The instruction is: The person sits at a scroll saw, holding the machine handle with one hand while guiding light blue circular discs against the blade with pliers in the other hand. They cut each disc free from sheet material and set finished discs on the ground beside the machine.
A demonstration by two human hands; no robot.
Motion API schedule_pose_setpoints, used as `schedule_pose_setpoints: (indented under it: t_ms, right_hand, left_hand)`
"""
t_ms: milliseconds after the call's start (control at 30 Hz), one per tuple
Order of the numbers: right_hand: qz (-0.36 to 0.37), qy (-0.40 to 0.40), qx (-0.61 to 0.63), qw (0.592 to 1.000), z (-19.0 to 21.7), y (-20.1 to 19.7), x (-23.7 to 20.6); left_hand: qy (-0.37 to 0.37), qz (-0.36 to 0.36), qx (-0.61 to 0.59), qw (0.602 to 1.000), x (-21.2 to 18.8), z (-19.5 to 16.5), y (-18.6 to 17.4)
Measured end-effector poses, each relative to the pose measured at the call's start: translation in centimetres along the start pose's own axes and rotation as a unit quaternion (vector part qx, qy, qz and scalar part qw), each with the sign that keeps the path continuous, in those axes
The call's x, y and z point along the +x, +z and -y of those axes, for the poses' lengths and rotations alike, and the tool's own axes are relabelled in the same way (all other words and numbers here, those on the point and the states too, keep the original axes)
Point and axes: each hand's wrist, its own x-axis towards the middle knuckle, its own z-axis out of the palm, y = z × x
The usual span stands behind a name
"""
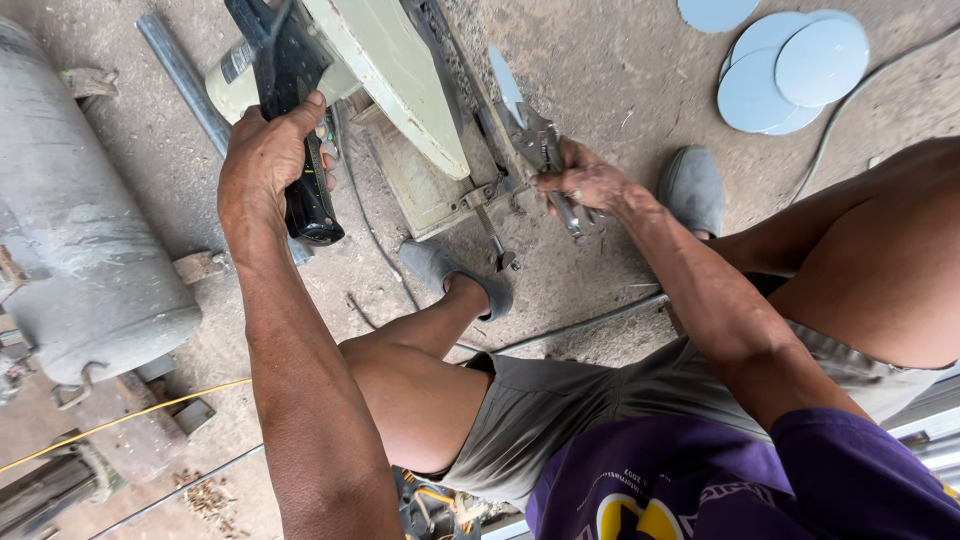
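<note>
We see left hand (pixel 268 160) wrapped round black handle (pixel 300 150) of chop saw (pixel 390 80). Right hand (pixel 585 180) clamped on locking pliers (pixel 540 150), gripping thin metal piece (pixel 507 85) beside saw vise. Grey tank (pixel 80 220) left; round blue-grey discs (pixel 790 65) on floor, well apart.

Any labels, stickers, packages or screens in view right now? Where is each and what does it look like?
Sticker: on the pale green motor housing of the chop saw, just above the left hand; small dark strip with light marks.
Shirt print: on the purple shirt at bottom; round yellow and white emblem.
No packages or screens.
</note>
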Motion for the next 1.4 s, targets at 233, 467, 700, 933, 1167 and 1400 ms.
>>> schedule_pose_setpoints:
  t_ms: [233, 467, 700, 933, 1167, 1400]
  right_hand:
    - [-0.036, 0.076, -0.024, 0.996, 0.7, 4.6, 2.9]
    - [-0.036, 0.085, 0.009, 0.996, 0.5, 6.5, 5.3]
    - [-0.046, 0.069, 0.024, 0.996, -0.1, 6.6, 4.6]
    - [-0.011, 0.096, -0.059, 0.994, 0.0, 5.1, 2.6]
    - [0.050, 0.106, -0.210, 0.971, 0.0, 0.3, 1.1]
    - [0.100, 0.053, -0.145, 0.983, 0.6, -5.9, -1.6]
  left_hand:
    - [-0.021, 0.035, -0.020, 0.999, 0.4, -0.2, 0.1]
    - [-0.022, 0.021, -0.003, 1.000, -0.2, -0.5, 0.5]
    - [-0.025, 0.003, 0.022, 0.999, -0.3, -0.6, 0.7]
    - [-0.027, 0.012, 0.007, 1.000, -0.2, -0.4, 0.8]
    - [-0.032, 0.005, 0.020, 0.999, -0.2, -0.4, 0.8]
    - [-0.041, 0.022, 0.007, 0.999, -0.3, -0.9, 0.6]
